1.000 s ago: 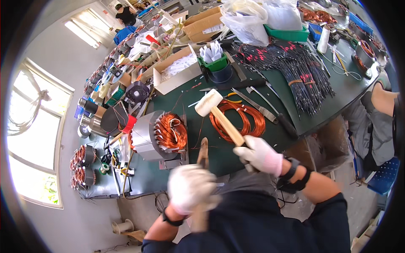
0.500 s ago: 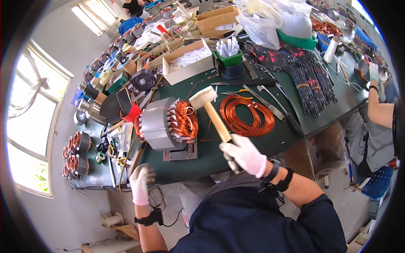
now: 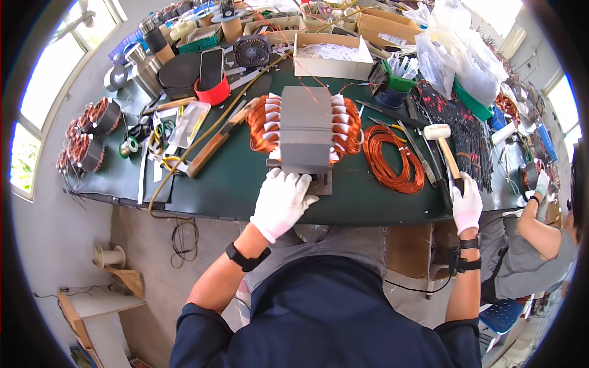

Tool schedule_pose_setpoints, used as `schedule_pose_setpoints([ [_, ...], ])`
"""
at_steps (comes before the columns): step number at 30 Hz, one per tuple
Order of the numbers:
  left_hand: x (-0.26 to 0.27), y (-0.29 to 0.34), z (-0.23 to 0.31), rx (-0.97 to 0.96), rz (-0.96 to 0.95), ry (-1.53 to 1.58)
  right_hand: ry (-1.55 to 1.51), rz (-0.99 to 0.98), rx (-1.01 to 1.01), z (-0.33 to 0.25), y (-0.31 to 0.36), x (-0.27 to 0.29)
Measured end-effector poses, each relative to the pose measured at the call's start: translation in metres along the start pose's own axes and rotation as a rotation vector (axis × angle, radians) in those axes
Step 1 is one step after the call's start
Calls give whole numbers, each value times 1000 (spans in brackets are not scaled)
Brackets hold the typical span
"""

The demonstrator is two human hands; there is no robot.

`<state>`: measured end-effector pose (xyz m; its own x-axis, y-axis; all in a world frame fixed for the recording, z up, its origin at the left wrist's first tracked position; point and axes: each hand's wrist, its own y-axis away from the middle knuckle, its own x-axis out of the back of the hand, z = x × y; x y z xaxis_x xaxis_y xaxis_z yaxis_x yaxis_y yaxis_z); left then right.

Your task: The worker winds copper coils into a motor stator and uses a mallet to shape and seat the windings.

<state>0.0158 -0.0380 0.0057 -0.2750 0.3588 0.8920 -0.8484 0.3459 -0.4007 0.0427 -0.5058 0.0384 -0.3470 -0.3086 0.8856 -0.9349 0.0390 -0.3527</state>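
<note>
A grey stator core [image 3: 307,126] with copper windings bulging from both sides stands in front of me. White paper-like strips show between the coils. My left hand [image 3: 279,205], in a white glove, has its fingers curled at the near lower edge, over the metal stand [image 3: 324,186] under the core; the fingertips are partly hidden. My right hand [image 3: 467,205], also gloved, is closed around the lower handle of a mallet [image 3: 450,158], well right of the stator. The mallet's white head points away from me. Between stator and mallet lies a coil of copper wire [image 3: 392,159].
A long wooden tool [image 3: 211,149] lies left of the stator. A box of white strips [image 3: 331,55], a small fan [image 3: 252,51] and a phone in a red holder [image 3: 211,92] stand behind. Dark wire bundles [image 3: 454,122] lie right. A co-worker [image 3: 534,239] sits at far right.
The mallet has moved away from the stator's right coils to the right side of the table, still in my right hand. My left hand has come up to the stator's base. The view has shifted.
</note>
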Motion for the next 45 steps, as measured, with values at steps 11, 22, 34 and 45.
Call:
schedule_pose_setpoints([
  [11, 38, 16, -27, 428, 381, 756, -575, -171, 200, -196, -13, -46],
  [22, 19, 37, -48, 387, 310, 212, 188, -173, 34, -123, -67, -98],
  [34, 31, 39, -25, 445, 383, 317, -455, 57, 1, -106, -62, -66],
  [45, 99, -52, 96, 380, -23, 1656, -382, 58, 952, -204, 31, 24],
])
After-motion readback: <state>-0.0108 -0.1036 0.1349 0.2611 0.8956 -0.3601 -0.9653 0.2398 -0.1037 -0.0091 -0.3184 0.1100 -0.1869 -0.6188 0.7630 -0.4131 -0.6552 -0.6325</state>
